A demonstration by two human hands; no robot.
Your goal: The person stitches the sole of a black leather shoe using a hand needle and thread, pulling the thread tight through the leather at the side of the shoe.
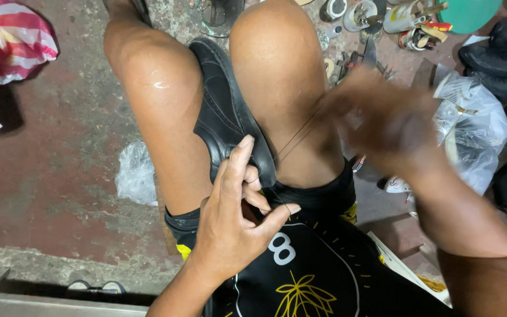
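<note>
Holding: the left hand (230, 226) grips the heel end of a black shoe (227, 111), its fingers (239, 155) pressed along the leather and its thumb spread out toward the shirt.
Shoe: it is wedged between the two bare knees, toe pointing away, heel down near the shorts.
Thread: a thin dark thread (297, 136) runs taut from the shoe's edge, across the right thigh, up to the right hand.
Right hand: the right hand (388, 126) is raised at the thread's far end and blurred; I cannot tell whether its fingers pinch the thread or are spread.
Clothing: black shorts and a black shirt (318, 264) with a yellow leaf pattern lie just below the shoe.
Floor: a worn reddish concrete floor (60, 164) carries everything else.
Left side: a crumpled clear plastic bag (136, 173) lies beside the left leg; a red and white striped bag (10, 38) sits well apart, at the top corner.
Right side: behind the right hand are tins and tools (406, 20), a green round lid (470, 12), more dark shoes (503, 58) and a large clear plastic sack (476, 126).
</note>
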